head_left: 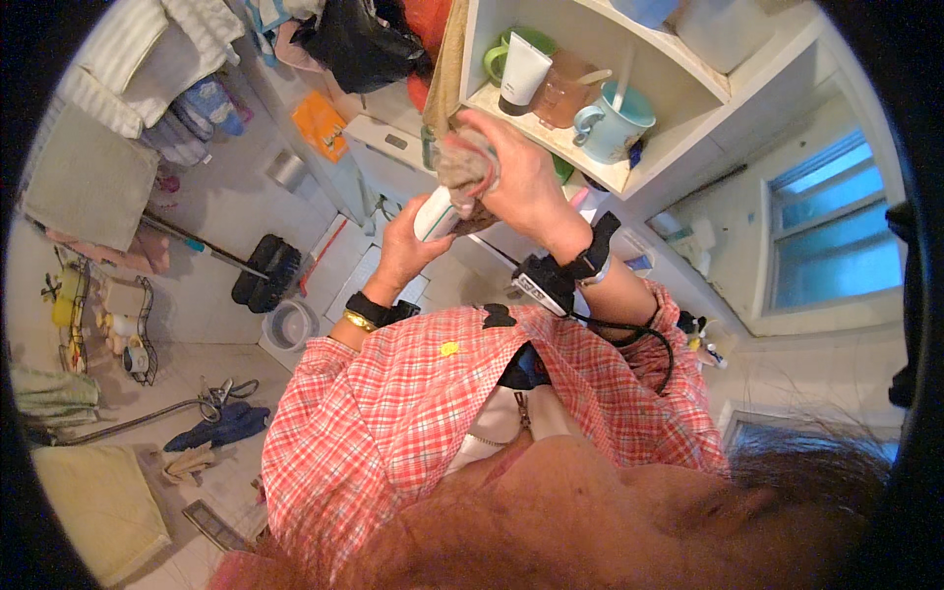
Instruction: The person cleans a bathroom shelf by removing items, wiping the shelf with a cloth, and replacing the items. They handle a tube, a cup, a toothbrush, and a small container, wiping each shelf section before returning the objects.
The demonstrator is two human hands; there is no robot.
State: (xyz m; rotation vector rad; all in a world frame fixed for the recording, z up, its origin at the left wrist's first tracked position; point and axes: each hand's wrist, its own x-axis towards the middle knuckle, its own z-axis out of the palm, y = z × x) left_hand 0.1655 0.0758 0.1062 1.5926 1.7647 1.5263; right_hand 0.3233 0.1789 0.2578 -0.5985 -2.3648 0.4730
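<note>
My left hand (406,248) is closed round a white, rounded bottle-like container (434,216) with a thin green stripe, tilted up to the right. Over its upper end lies a crumpled greyish-brown cloth (462,169) with a reddish edge. My right hand (523,182) grips this cloth and presses it against the container. Cloth and fingers hide the container's far end, so its exact kind does not show. Each wrist wears a black strap, and a small device (544,283) with a cable hangs at the right one.
Just beyond my right hand, an open white shelf (629,177) holds a blue mug (618,123), a white tube (525,74), a brownish cup (563,90) and a green cup (495,61). A brush (267,273) and a clear tub (290,324) are at left. A window (836,221) is at right.
</note>
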